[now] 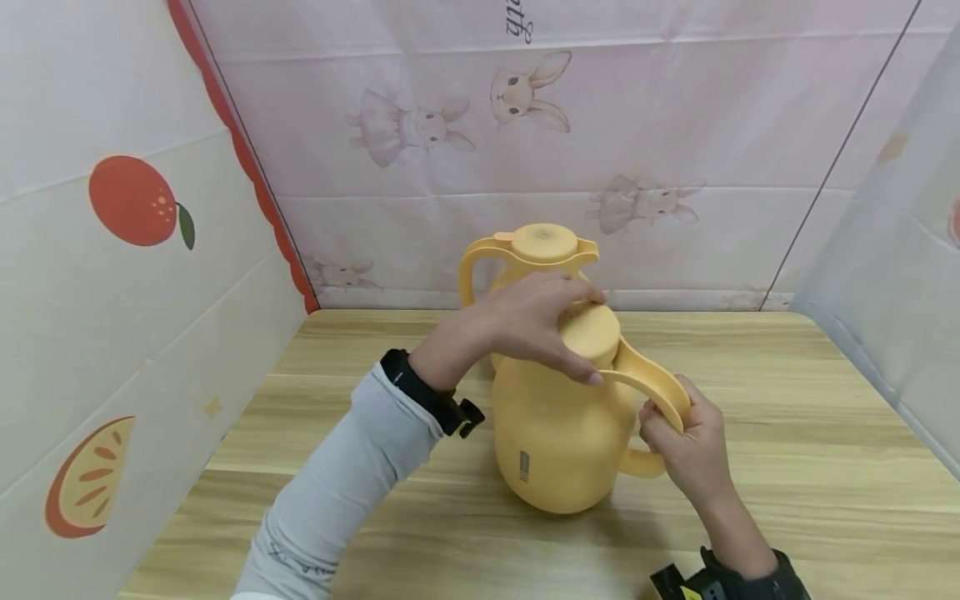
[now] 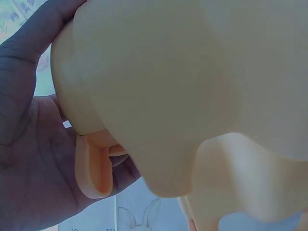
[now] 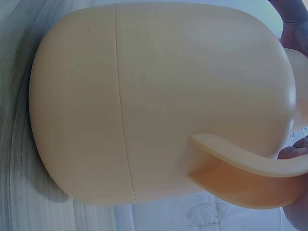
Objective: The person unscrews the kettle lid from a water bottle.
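A yellow thermos jug [image 1: 562,442] stands in front on the wooden table, its spout side toward the left. My right hand [image 1: 693,446] grips its handle [image 1: 651,379], fingers curled through the loop. Across the top lies my left hand [image 1: 525,321], thumb along the near side of the round lid [image 1: 592,333] and fingers round the far side. The left wrist view shows that palm [image 2: 33,163] right at the lid, with a lever tab [image 2: 94,173] beside it. In the right wrist view the jug's body [image 3: 159,96] fills most of the frame.
Directly behind stands a second yellow jug [image 1: 543,243], partly hidden, its handle to the left. Printed cloth with rabbits [image 1: 420,129] hangs at the back of the table [image 1: 787,400]. Fruit-patterned cloth [image 1: 135,333] lines the left side, pale cloth the right.
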The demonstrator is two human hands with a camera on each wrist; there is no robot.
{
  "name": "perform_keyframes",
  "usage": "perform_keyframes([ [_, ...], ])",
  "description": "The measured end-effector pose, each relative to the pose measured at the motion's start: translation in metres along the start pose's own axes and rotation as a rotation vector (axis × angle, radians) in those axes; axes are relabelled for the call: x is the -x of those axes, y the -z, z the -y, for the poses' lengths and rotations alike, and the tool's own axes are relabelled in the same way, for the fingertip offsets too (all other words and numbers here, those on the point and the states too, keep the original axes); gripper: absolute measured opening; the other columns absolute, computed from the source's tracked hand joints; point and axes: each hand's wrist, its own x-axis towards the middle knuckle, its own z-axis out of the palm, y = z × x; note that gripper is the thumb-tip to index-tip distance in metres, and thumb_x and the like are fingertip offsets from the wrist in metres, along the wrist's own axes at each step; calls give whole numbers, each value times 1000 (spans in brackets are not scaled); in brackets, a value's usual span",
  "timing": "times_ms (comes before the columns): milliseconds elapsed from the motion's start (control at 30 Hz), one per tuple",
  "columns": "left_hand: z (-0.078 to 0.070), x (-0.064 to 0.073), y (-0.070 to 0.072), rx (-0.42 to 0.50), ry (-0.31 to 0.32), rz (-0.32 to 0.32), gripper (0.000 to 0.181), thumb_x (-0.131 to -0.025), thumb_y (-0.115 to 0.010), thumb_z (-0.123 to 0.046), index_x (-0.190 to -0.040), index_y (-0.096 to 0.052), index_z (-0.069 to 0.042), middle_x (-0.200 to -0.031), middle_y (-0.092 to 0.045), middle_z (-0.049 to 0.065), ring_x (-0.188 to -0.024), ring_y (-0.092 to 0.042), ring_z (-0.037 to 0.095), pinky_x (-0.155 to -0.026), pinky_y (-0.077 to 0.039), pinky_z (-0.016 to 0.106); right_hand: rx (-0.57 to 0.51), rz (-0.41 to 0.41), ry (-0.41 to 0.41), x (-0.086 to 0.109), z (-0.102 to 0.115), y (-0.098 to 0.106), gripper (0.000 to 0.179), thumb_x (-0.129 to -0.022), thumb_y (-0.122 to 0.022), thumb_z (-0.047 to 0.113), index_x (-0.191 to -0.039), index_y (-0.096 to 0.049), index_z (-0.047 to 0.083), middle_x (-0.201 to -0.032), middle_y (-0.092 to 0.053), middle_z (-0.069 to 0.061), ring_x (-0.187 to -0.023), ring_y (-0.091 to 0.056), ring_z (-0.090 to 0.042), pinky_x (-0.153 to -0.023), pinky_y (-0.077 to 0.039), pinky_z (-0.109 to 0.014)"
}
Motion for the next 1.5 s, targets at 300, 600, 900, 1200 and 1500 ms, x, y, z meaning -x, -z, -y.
perform_keyframes([
  [300,-7,-1,13,-22,-41,-56,77,-68,-75,-53,-130,-49,-15,-114,-53,-2,-96,-44,10,-75,-39,23,-15,6,-5,0,0,0,25,-75,-45,-22,-77,-51,3,-56,-48,-3,-47,-45,-11,-37,-33,-25],
  [600,-10,3,17,-25,-6,-56,81,-67,-75,-55,-133,-47,-16,-123,-50,-1,-103,-43,10,-78,-39,24,-40,13,-2,2,0,0,25,-75,-44,-22,-76,-50,2,-56,-48,-3,-47,-46,-11,-38,-33,-25],
  [900,-7,16,22,26,21,-92,81,-65,-76,-54,-133,-49,-18,-118,-49,0,-97,-45,10,-75,-41,24,-33,9,-15,3,0,-1,21,-75,-45,-22,-77,-49,-1,-55,-47,-3,-47,-45,-11,-38,-33,-26],
  [1200,-7,27,29,-1,12,-131,81,-64,-76,-55,-132,-50,-18,-112,-49,-1,-93,-45,10,-73,-41,24,-19,6,-5,1,0,1,22,-75,-45,-22,-76,-50,-1,-55,-48,-3,-47,-46,-12,-38,-34,-25],
  [1500,-13,38,34,-32,-3,-183,81,-63,-77,-54,-131,-51,-18,-125,-48,2,-109,-42,13,-82,-39,26,-37,18,-12,1,2,2,22,-75,-45,-21,-76,-50,0,-55,-48,-3,-47,-46,-11,-38,-33,-26],
])
